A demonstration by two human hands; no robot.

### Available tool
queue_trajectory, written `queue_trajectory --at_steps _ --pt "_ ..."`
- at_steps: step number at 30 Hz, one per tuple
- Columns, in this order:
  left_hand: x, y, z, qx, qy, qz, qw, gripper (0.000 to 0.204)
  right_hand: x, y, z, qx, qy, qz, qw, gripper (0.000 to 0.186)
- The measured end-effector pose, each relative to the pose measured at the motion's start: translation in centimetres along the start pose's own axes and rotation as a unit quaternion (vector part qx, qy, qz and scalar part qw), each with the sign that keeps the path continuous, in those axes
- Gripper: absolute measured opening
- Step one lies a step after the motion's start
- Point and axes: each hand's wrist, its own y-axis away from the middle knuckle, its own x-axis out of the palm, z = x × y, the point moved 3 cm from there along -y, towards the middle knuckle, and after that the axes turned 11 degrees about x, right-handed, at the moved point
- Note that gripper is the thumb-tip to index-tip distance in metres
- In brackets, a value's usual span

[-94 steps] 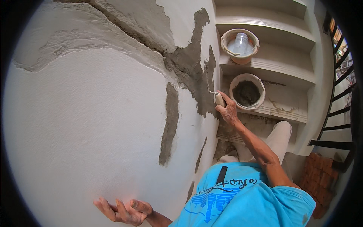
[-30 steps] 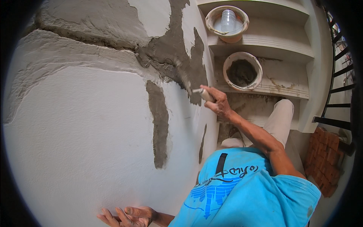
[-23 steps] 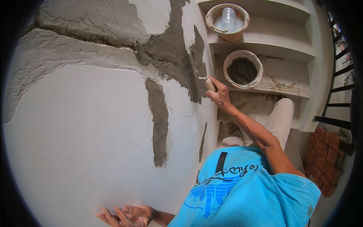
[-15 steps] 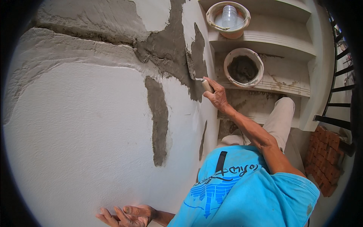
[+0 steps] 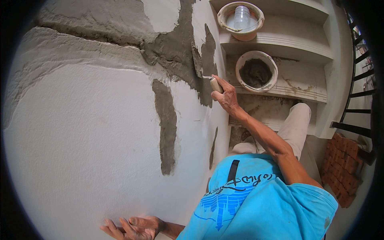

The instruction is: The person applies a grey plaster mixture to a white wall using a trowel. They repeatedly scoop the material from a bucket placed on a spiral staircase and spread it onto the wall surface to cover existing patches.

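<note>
My right hand [image 5: 226, 95] is closed round the pale handle of a trowel [image 5: 197, 62]. The trowel's blade lies against a patch of wet grey mortar [image 5: 172, 50] on the white wall [image 5: 92, 132]. Low on the left, my left hand [image 5: 134, 229] rests by the wall with its fingers spread and nothing in it. A long narrow strip of grey mortar [image 5: 166, 128] runs down the wall between my hands. Just right of my right hand, a bucket [image 5: 273, 82] holds more grey mortar [image 5: 257, 73].
Concrete steps [image 5: 296, 42] climb on the right. A higher step bears a second bucket [image 5: 245, 36] with a clear plastic container [image 5: 242, 18] in it. A black railing [image 5: 354, 129] and stacked red bricks [image 5: 342, 168] are at the far right. A deep crack [image 5: 88, 37] crosses the upper wall.
The trowel and my right hand have shifted slightly up and to the left along the mortar. My left hand has stayed almost in place.
</note>
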Motion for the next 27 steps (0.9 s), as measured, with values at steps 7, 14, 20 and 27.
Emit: queue_trajectory --at_steps 7,14,20,27 --pt "-0.2 -0.2 -0.2 -0.006 -0.008 0.01 1.0 0.018 0.2 2.0 2.5 0.01 0.008 0.077 0.997 0.068" --pt "0.0 0.0 0.0 -0.007 0.012 -0.009 1.0 0.018 -0.6 0.9 1.6 0.016 -0.008 0.056 0.998 0.07" --pt "0.1 -0.3 -0.1 0.005 0.002 0.005 1.0 0.018 0.0 -0.3 1.7 -0.014 0.016 0.042 0.999 0.07" --pt "0.0 -0.3 -0.1 0.0 -0.005 0.012 1.0 0.018 -1.6 1.5 3.0 -0.025 -0.019 0.107 0.994 0.073"
